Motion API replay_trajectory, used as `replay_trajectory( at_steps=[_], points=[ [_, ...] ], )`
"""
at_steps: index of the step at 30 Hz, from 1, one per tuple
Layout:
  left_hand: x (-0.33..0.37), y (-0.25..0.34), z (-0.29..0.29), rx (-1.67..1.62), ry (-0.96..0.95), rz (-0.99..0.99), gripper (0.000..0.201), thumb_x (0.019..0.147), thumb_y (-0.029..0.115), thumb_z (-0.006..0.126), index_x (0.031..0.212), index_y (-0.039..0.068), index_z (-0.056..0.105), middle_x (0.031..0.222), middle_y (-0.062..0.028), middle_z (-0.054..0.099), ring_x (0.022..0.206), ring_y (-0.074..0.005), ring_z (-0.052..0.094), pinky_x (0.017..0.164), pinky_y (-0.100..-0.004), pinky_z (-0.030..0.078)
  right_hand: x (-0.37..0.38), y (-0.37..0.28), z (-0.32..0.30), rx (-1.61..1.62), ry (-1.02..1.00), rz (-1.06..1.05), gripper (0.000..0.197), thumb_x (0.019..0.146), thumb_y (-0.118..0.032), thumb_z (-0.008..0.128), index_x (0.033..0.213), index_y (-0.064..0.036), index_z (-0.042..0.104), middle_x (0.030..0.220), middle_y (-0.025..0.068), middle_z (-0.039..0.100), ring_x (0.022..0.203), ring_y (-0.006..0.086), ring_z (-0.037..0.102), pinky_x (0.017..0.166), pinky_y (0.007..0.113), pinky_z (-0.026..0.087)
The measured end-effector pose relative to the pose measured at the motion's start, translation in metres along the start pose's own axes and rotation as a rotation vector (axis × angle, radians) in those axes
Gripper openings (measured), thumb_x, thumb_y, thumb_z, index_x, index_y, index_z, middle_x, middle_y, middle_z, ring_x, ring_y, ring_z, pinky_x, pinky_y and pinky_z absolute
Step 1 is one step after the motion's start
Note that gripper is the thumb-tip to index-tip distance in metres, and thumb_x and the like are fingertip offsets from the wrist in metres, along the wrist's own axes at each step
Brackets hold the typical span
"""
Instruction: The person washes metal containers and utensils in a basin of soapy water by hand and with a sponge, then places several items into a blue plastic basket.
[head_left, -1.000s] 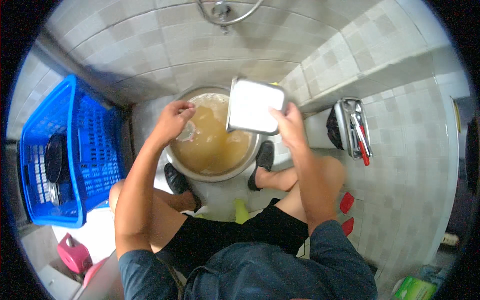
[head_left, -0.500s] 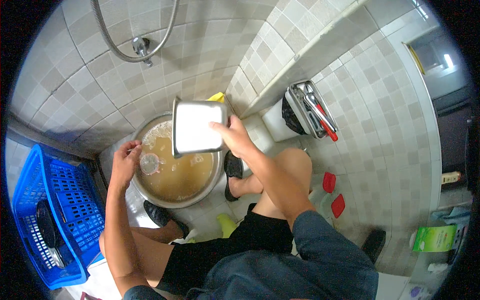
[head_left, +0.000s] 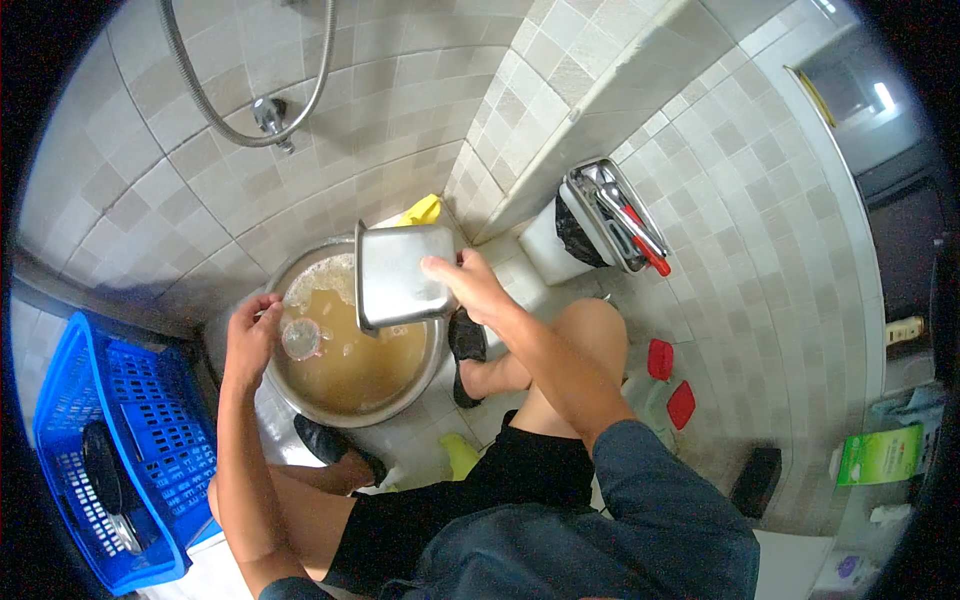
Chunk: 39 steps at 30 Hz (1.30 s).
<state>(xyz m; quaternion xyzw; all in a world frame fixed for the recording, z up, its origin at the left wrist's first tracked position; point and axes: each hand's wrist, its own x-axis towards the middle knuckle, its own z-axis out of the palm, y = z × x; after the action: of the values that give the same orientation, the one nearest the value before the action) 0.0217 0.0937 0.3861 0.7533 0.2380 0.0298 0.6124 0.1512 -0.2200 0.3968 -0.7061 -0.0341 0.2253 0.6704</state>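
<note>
A deep rectangular stainless steel pan point(head_left: 404, 272) hangs tilted over the right side of a large round metal basin point(head_left: 440, 345). My right hand point(head_left: 470, 285) grips its near right side, thumb on the outer bottom, fingers hidden beyond. The pan's opening faces left, so its inside is out of sight. Cloudy brownish water point(head_left: 350, 372) with foam fills much of the basin. My left hand point(head_left: 252, 335) hovers at the basin's left rim, fingertips pinched; whatever they hold is too small to make out. Beside it, a round clear piece with a pinkish edge point(head_left: 300, 340) lies in the water.
A blue plastic basket point(head_left: 150, 440) with a dark pan stands at left. On the right, a metal tray of utensils point(head_left: 612, 215) tops a white bin point(head_left: 555, 245). A yellow item point(head_left: 422, 210) lies behind the basin. A shower hose point(head_left: 200, 95) hangs on the tiled wall.
The steel pan has tilted slightly and its bright reflection has dimmed; it stays in my right hand. The whole view has shifted a little. My left hand remains pinched by the rim.
</note>
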Motion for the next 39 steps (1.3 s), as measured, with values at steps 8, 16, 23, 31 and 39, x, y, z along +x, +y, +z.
replay_trajectory(
  at_steps=[8,16,23,31,39],
  points=[
    [-0.006,-0.001,-0.006,-0.008,0.013,0.033,0.028,0.095,0.019,0.06,0.111,-0.003,0.064,0.097,-0.0045,0.065,0.076,-0.0104,0.056,0.064,-0.0252,0.046,-0.017,-0.021,-0.032,0.181,-0.022,0.162,0.06,0.084,-0.028,0.075,0.121,0.0096,0.047,0.108,0.0159,0.061,0.092,0.0227,0.064,0.071,0.034,0.056],
    [-0.013,-0.004,-0.003,-0.003,0.012,0.021,0.03,0.095,0.022,0.059,0.112,-0.002,0.065,0.103,-0.006,0.066,0.084,-0.0117,0.059,0.065,-0.0256,0.047,-0.017,-0.037,-0.125,0.517,0.067,0.157,0.045,0.087,-0.033,0.072,0.119,-0.0037,0.06,0.11,0.0071,0.067,0.1,0.0223,0.066,0.092,0.042,0.053],
    [-0.013,-0.004,0.001,-0.024,-0.002,0.028,0.028,0.095,0.021,0.06,0.111,-0.001,0.065,0.095,-0.0035,0.064,0.075,-0.0106,0.057,0.062,-0.0252,0.047,-0.04,-0.048,-0.243,0.556,0.346,0.069,0.053,0.086,-0.039,0.068,0.131,-0.0154,0.053,0.128,0.009,0.056,0.116,0.0303,0.054,0.098,0.056,0.044],
    [-0.004,-0.012,0.013,-0.001,-0.023,-0.004,0.025,0.095,0.018,0.06,0.109,-0.002,0.065,0.093,-0.0034,0.064,0.072,-0.01,0.056,0.06,-0.0253,0.047,-0.034,-0.067,-0.333,0.584,0.574,-0.01,0.057,0.087,-0.044,0.065,0.133,-0.0148,0.048,0.129,0.0124,0.053,0.116,0.033,0.052,0.093,0.055,0.045],
    [0.007,-0.007,0.033,0.057,-0.059,-0.065,0.026,0.094,0.019,0.06,0.111,-0.001,0.064,0.096,-0.0035,0.065,0.074,-0.01,0.057,0.062,-0.0245,0.046,-0.001,-0.067,-0.374,0.709,0.643,-0.054,0.053,0.089,-0.039,0.063,0.131,-0.0112,0.048,0.135,0.0152,0.049,0.122,0.0351,0.049,0.098,0.058,0.043]
  ],
)
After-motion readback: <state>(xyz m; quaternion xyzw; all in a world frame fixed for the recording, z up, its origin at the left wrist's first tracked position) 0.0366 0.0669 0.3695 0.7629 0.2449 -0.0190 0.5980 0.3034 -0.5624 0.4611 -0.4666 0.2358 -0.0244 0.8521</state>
